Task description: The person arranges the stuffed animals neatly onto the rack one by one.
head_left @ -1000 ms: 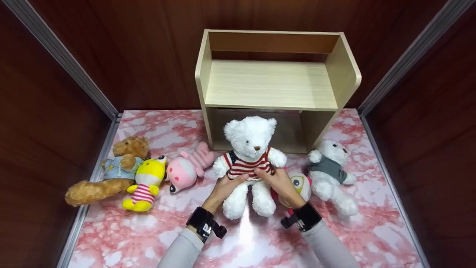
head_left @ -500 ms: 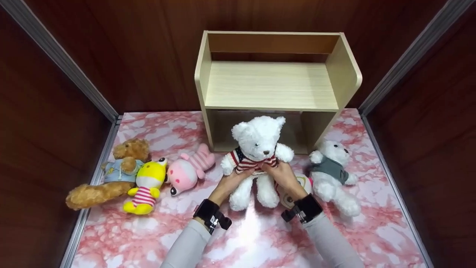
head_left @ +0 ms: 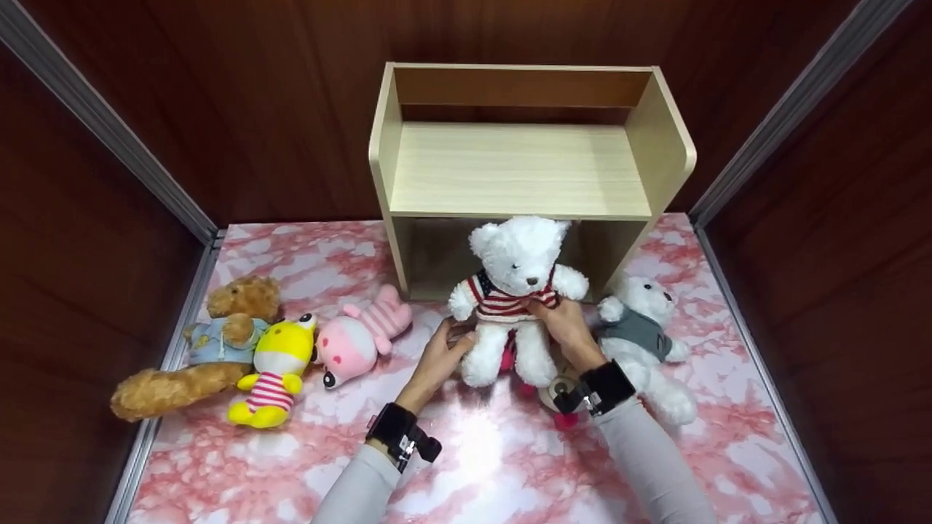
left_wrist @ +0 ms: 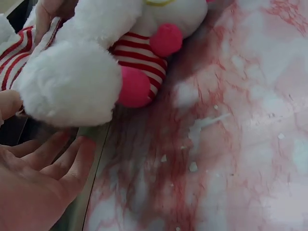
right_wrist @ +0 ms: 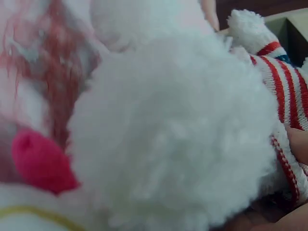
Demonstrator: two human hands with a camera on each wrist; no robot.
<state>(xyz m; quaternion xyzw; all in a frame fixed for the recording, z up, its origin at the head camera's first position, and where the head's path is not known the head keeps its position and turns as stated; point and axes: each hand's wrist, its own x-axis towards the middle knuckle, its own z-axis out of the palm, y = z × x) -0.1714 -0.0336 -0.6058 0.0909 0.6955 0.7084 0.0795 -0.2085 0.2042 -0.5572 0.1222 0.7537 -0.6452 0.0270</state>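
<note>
A white teddy bear (head_left: 524, 251) in a red-and-white striped sweater is held upright before the shelf's lower opening. My right hand (head_left: 568, 331) grips its body at the sweater's lower edge, thumb in front. My left hand (head_left: 437, 364) is beside the bear's leg on the left, fingers loosely spread and holding nothing. In the left wrist view, the left hand's fingers (left_wrist: 62, 163) lie below the bear's fuzzy foot (left_wrist: 72, 86). A plush with pink feet and a striped body (left_wrist: 142, 60) lies behind the bear, mostly hidden in the head view.
A two-tier wooden shelf (head_left: 520, 171) stands at the back. On the left lie a brown plush (head_left: 226, 338), a yellow frog plush (head_left: 273, 375) and a pink plush (head_left: 357, 338). A white plush in a grey top (head_left: 641, 335) lies right. Dark panels surround the marbled surface.
The bear has moved right and slightly toward the shelf. My left hand has let go of its body and drawn away to the left, while my right hand keeps its grip.
</note>
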